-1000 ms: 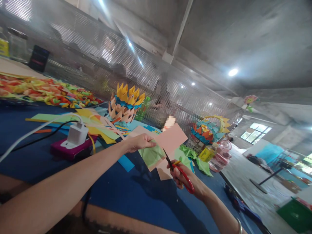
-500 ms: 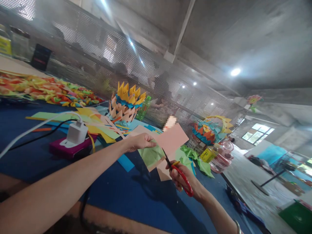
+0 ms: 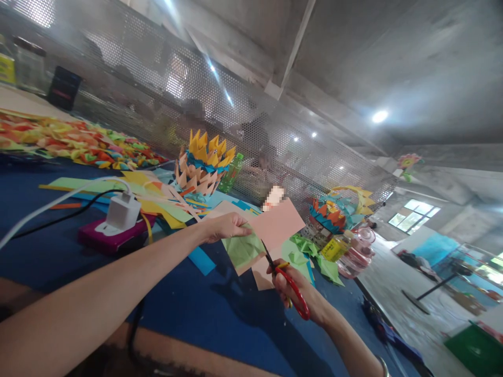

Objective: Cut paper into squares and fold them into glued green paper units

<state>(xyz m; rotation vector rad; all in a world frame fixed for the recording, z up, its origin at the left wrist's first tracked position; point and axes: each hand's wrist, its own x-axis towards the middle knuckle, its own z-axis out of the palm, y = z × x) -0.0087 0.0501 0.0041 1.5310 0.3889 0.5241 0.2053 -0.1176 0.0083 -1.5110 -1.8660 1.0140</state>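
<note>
Left hand (image 3: pixel 228 228): fingers closed in a narrow pinch on the left edge of a pink sheet (image 3: pixel 278 222). The pink sheet is held tilted above the counter (image 3: pixel 176 309), in front of the wearer and between the two hands. Right hand (image 3: pixel 290 285): closed around the handles of the scissors (image 3: pixel 301 302) — red grips, dark blades. The blades point up and left, with the tips at the lower left edge of the pink sheet; whether they have entered the paper cannot be determined.

Below the left hand is a creased green sheet (image 3: pixel 240 254). A second pink piece (image 3: pixel 261 276) lies below the held sheet, just beside the right hand. A blue strip (image 3: pixel 202 259) lies on the counter, below the left wrist.

Left side of the counter: a white charger (image 3: pixel 122 210) seated on a purple power block (image 3: pixel 93 236), loose paper strips, and a heap of folded paper pieces (image 3: pixel 70 140). Rear: a paper basket (image 3: pixel 206 163) in yellow, blue and pink — a green bottle (image 3: pixel 236 172) just beside it. Right: a second paper basket (image 3: pixel 328 213) behind a yellow-labelled bottle (image 3: pixel 335 248) and a pink transparent jug (image 3: pixel 357 252).
</note>
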